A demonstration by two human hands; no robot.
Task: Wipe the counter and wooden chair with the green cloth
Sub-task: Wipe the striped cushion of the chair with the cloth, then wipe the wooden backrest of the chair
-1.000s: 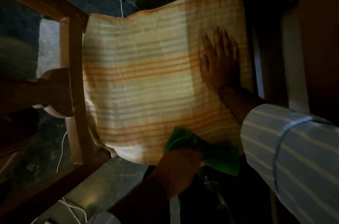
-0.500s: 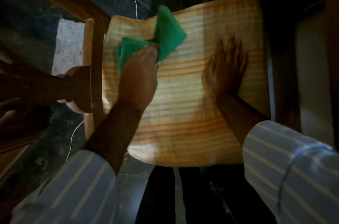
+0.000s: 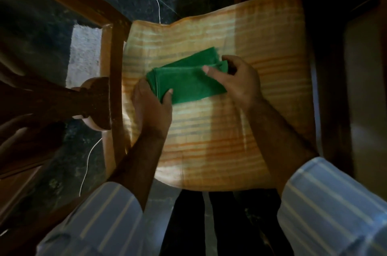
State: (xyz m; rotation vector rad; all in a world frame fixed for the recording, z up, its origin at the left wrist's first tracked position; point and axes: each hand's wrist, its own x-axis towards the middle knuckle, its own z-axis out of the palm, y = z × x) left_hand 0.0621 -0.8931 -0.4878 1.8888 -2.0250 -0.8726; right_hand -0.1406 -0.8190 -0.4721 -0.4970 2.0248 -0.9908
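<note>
The green cloth (image 3: pixel 188 79) lies folded in a flat strip on the orange-striped seat cushion (image 3: pixel 219 140) of the wooden chair (image 3: pixel 113 79). My left hand (image 3: pixel 151 105) pinches the cloth's left end between thumb and fingers. My right hand (image 3: pixel 238 79) holds the cloth's right end, with its thumb pressed on top. Both forearms reach in from below, in striped shirt sleeves. The counter is not in view.
The chair's wooden arm and frame (image 3: pixel 69 2) run along the left, with a rounded arm end (image 3: pixel 92 105). A white cable (image 3: pixel 88 163) trails over the dark stone floor (image 3: pixel 41 29). Dark furniture (image 3: pixel 360 88) stands close on the right.
My left hand swept the cloth from the cushion's near edge to its far left, then brought it to the middle. My right hand left the cushion and took the cloth's right end.
</note>
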